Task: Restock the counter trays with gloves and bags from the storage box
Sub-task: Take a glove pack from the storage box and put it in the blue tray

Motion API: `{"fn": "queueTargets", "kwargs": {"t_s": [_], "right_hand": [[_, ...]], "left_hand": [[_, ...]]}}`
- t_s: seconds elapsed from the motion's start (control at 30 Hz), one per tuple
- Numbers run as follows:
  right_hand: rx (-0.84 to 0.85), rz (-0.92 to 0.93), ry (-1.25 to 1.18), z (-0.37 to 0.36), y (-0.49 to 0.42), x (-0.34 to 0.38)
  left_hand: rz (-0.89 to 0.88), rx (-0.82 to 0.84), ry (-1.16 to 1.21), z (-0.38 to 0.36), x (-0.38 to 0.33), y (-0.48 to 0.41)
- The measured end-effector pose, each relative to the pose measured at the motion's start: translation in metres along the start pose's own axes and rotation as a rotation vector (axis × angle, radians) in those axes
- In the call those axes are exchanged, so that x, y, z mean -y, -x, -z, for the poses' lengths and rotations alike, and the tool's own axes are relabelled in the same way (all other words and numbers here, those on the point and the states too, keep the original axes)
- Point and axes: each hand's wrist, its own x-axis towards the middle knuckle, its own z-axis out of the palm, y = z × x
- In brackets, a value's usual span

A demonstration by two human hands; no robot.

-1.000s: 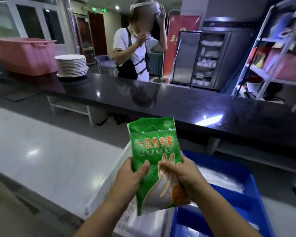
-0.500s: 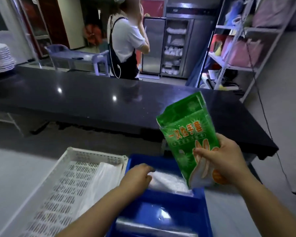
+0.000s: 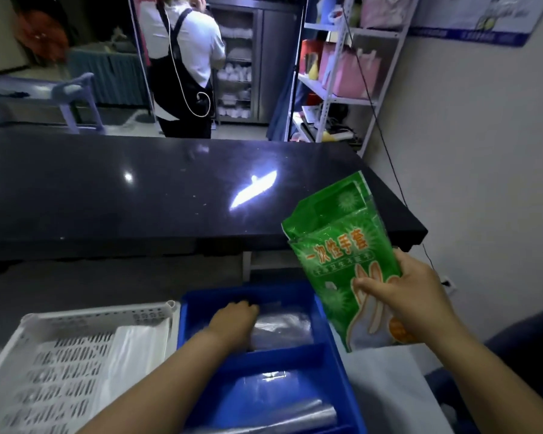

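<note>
Clear bags (image 3: 132,355) are laid in the white slotted tray (image 3: 85,314), and clear plastic (image 3: 282,330) in both compartments of the blue tray (image 3: 295,352). The green glove pack (image 3: 336,264), judged not yet emptied, is gripped by the right hand (image 3: 411,292) just beside that tray; whether the far compartment's plastic is grasped by the left hand (image 3: 232,321) cannot be told

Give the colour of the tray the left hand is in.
Plain blue tray, no pattern; it shows best in the head view. The left hand is in its far compartment.

Left hand (image 3: 232,321) low, right hand (image 3: 403,292) higher, curled
</note>
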Motion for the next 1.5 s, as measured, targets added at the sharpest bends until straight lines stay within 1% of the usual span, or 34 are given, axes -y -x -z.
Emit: {"fn": "queueTargets", "kwargs": {"t_s": [0.13, 0.27, 0.37, 0.43, 0.5, 0.57, 0.6, 0.67, 0.77, 0.83, 0.97, 1.07, 1.23, 1.3, 1.37, 1.5], "right_hand": [[-0.027, -0.040, 0.045, -0.002, 0.013, 0.003], [-0.060, -0.048, 0.093, -0.002, 0.027, 0.007], [-0.083, -0.038, 0.139, 0.000, 0.035, 0.012], [-0.115, -0.023, 0.132, 0.002, 0.039, 0.015], [-0.146, 0.016, 0.116, 0.002, 0.039, 0.020], [-0.142, 0.067, 0.092, -0.002, 0.036, 0.027], [-0.129, 0.104, 0.084, -0.006, 0.033, 0.032], [-0.089, 0.203, 0.117, -0.017, 0.028, 0.042], [0.003, 0.312, 0.236, -0.043, 0.019, 0.054], [0.078, 0.381, 0.328, -0.066, 0.012, 0.059], [0.270, 0.510, 0.631, -0.103, -0.005, 0.062], [0.457, 0.510, 0.763, -0.119, -0.018, 0.061], [0.721, 0.511, 0.789, -0.158, -0.026, 0.049], [0.754, 0.505, 0.799, -0.170, -0.030, 0.045], [0.736, 0.527, 0.848, -0.178, -0.035, 0.044], [0.604, 0.636, 0.954, -0.189, -0.037, 0.041]], "left_hand": [[0.008, -0.028, -0.013, -0.003, 0.004, 0.001], [-0.059, -0.081, -0.072, -0.005, 0.008, 0.004], [-0.080, -0.133, -0.031, -0.001, 0.010, 0.011], [-0.072, -0.180, -0.032, 0.007, 0.009, 0.019], [-0.082, -0.226, -0.105, 0.016, 0.007, 0.032], [-0.104, -0.257, -0.156, 0.025, 0.005, 0.051], [-0.123, -0.286, -0.164, 0.027, 0.004, 0.063], [-0.183, -0.411, -0.195, 0.032, 0.002, 0.090], [-0.212, -0.389, -0.229, 0.025, 0.003, 0.124], [-0.159, -0.420, -0.251, 0.021, 0.007, 0.142], [-0.117, -0.459, -0.276, 0.010, 0.017, 0.164], [-0.105, -0.480, -0.278, 0.006, 0.026, 0.178], [-0.041, -0.533, -0.267, -0.004, 0.034, 0.196], [-0.007, -0.524, -0.273, -0.008, 0.033, 0.200], [0.021, -0.508, -0.280, -0.010, 0.031, 0.202], [0.069, -0.483, -0.276, -0.008, 0.026, 0.203]]}}
